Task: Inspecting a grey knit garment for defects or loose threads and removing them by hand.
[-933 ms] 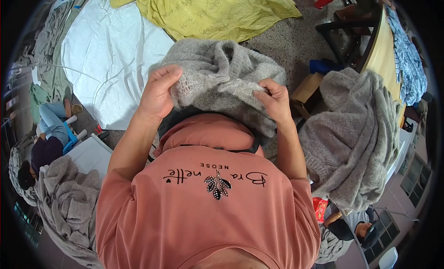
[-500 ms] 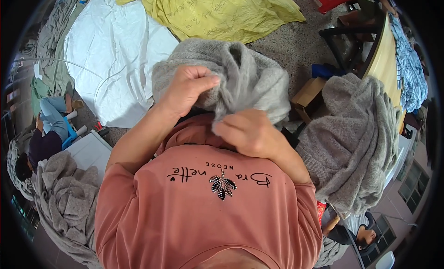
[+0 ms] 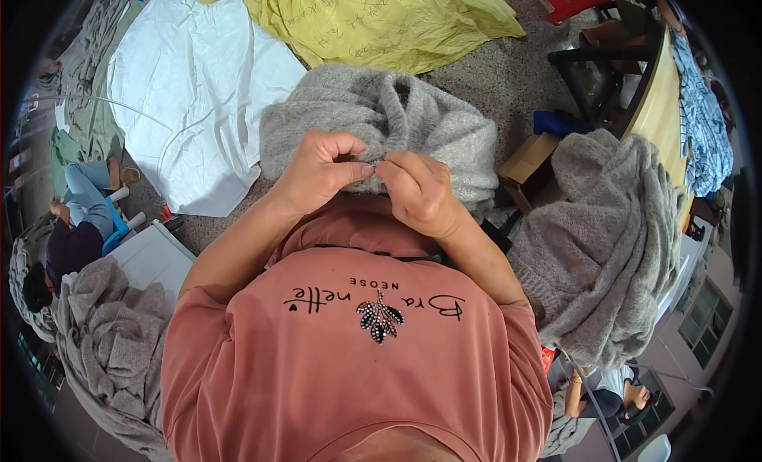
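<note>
A fuzzy grey knit garment (image 3: 444, 136) lies bunched across my lap. Over its near edge my left hand (image 3: 321, 170) pinches a bit of the knit between thumb and forefinger. Right beside it, fingertips nearly touching the left ones, my right hand (image 3: 421, 194) is closed in a pinch on the same edge. Whether a needle or thread is between the fingers is too small to make out.
More grey knits are heaped at my right (image 3: 603, 248) and at my left (image 3: 111, 335). Ahead lie a white sheet (image 3: 190, 89) and a yellow sheet (image 3: 381, 25). A cardboard box (image 3: 528, 164) stands near a wooden table (image 3: 659, 97). Other people sit at both sides.
My right hand has moved up and away from my body to meet the left one. My left hand has come slightly nearer. The garment stays on my lap.
</note>
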Demonstrator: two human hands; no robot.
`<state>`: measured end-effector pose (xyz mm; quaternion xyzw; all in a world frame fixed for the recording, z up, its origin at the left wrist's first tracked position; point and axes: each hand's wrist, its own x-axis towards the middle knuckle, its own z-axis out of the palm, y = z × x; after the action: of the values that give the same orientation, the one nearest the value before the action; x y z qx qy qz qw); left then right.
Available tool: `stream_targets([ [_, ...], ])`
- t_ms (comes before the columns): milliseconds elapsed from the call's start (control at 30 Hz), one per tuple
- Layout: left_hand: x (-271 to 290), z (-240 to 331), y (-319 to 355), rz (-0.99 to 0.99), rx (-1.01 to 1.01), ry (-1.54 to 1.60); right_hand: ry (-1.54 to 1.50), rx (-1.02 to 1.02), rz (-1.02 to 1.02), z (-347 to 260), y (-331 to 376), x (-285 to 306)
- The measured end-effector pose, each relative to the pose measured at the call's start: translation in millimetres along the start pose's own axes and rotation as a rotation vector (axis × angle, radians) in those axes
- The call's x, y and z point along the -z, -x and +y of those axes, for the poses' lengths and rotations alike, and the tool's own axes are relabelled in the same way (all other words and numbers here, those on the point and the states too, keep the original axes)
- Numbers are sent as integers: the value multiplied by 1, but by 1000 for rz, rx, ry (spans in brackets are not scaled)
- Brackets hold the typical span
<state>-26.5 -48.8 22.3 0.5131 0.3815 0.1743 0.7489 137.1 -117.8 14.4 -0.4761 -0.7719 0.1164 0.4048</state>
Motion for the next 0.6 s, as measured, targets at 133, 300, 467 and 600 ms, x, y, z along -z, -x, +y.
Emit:
stream_targets([
  [133,0,0,2,81,-54,-70,1,7,-1,5,0,-8],
  [300,15,-14,0,78,-69,-11,-240,-146,-107,11,-11,-16],
  [467,22,-20,3,83,-28,81,-495,-245,-181,18,-13,-22],
  [600,20,-20,1,131,-72,70,-499,-367,-193,14,-15,-19],
])
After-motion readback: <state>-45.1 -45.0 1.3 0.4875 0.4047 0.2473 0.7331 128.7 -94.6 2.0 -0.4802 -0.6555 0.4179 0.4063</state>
